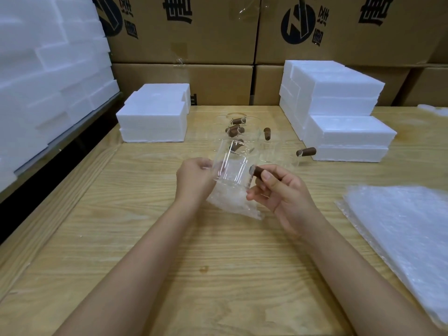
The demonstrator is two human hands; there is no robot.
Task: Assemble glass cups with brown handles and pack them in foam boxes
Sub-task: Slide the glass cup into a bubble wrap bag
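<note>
Light wooden table [145, 238], grain running left to right. Beyond left hand [194, 180], toward far left: white foam boxes [155, 117], stacked. Straight beyond both hands: glass cups [236, 130] with brown handles, clustered close. Beyond right hand [281, 190], far right: taller foam box stack [339, 112]. Right of right hand: bubble wrap sheets [400, 226], flat pile. Nearer than hands: small brown stain [203, 269].
</note>
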